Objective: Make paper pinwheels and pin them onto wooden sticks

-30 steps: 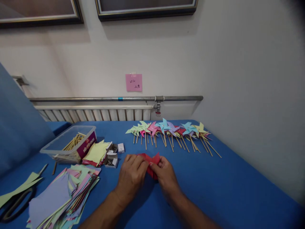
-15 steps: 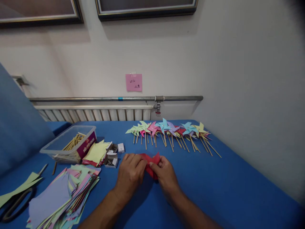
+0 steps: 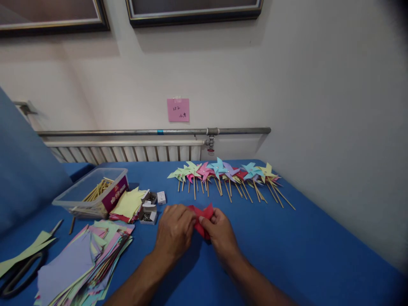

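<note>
A red paper pinwheel piece (image 3: 204, 214) lies on the blue table (image 3: 302, 250) in front of me, pinched between both hands. My left hand (image 3: 175, 231) curls over its left side with fingers closed on the paper. From the right, my right hand (image 3: 219, 233) grips it with thumb and fingers. Most of the red paper is hidden under my fingers.
A row of finished pinwheels on sticks (image 3: 226, 176) lies behind my hands. To the left are small boxes of pins (image 3: 149, 208), yellow paper squares (image 3: 129, 204), a clear tub of wooden sticks (image 3: 92, 191), a stack of coloured paper (image 3: 79, 263) and scissors (image 3: 19, 272).
My hands stay on the red paper; the fingers of both hands have closed in slightly toward its middle. Nothing else has moved.
</note>
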`<state>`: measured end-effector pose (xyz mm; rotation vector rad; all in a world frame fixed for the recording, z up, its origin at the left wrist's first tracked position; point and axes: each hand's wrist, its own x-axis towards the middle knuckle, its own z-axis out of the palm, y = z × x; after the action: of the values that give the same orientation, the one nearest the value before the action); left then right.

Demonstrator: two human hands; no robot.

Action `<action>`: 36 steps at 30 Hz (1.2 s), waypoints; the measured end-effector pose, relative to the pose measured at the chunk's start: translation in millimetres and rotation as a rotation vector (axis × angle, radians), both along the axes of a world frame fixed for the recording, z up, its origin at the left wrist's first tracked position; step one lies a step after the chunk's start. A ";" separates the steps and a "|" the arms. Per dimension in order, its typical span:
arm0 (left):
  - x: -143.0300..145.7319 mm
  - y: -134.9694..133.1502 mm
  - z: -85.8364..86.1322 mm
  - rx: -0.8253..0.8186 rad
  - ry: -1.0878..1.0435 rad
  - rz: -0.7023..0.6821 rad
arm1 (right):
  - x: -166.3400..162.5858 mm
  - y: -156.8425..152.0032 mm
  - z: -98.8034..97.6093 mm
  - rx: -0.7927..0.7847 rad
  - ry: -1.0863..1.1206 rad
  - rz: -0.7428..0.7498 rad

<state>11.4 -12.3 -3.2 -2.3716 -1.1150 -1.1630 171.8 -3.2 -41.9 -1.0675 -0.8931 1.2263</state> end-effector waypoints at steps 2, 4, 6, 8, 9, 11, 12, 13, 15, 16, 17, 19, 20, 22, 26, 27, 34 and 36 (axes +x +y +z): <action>-0.9 -0.4 0.6 0.009 -0.014 0.013 | 0.1 -1.2 2.7 0.000 0.010 -0.005; -2.2 -0.4 0.2 0.021 -0.027 0.038 | 0.1 -2.2 5.0 0.002 0.013 -0.021; -3.4 -0.3 -0.6 0.019 -0.038 0.062 | 0.0 -2.7 6.3 0.003 0.013 -0.030; -3.9 -0.4 -0.8 0.008 -0.049 0.078 | -0.1 -2.7 6.6 0.006 0.012 -0.033; -3.7 -0.8 -0.5 0.006 -0.055 0.079 | -0.1 -2.5 6.4 0.007 0.009 -0.036; -2.2 -2.2 1.1 0.009 -0.068 0.070 | -0.4 -2.0 5.7 0.009 -0.009 -0.039; -1.0 -3.2 2.1 0.011 -0.076 0.063 | -0.6 -1.8 5.3 0.011 -0.020 -0.039; 0.4 -4.2 3.0 0.012 -0.084 0.054 | -0.9 -1.5 4.9 0.011 -0.031 -0.040; 3.3 -6.0 3.9 0.007 -0.095 0.035 | -1.4 -1.1 4.6 0.014 -0.053 -0.042; 4.6 -6.7 3.8 -0.001 -0.097 0.024 | -1.7 -1.0 4.6 0.016 -0.056 -0.043; 5.6 -7.2 3.4 -0.014 -0.098 0.012 | -2.0 -1.0 4.7 0.017 -0.055 -0.040; 6.7 -7.6 2.0 -0.051 -0.098 -0.006 | -2.3 -1.3 5.2 0.023 -0.038 -0.027; 6.7 -7.5 1.3 -0.072 -0.098 -0.012 | -2.5 -1.5 5.5 0.026 -0.028 -0.022; 6.2 -6.9 0.0 -0.104 -0.093 -0.020 | -2.7 -1.9 6.0 0.030 -0.014 -0.010; 4.7 -5.4 -0.8 -0.122 -0.080 -0.035 | -3.0 -2.5 6.7 0.029 0.005 0.010; 4.5 -5.1 -0.9 -0.126 -0.080 -0.040 | -3.0 -2.7 6.9 0.026 0.007 0.011; 3.8 -4.6 -0.9 -0.143 -0.069 -0.059 | -2.2 -3.3 7.1 0.012 0.026 0.041; 3.2 -4.3 -0.6 -0.142 -0.059 -0.058 | -1.9 -2.7 5.9 0.009 0.035 0.049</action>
<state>14.7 -16.6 -3.8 -2.5065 -1.1928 -1.2177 169.9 -5.9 -36.0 -1.0197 -0.9018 1.2771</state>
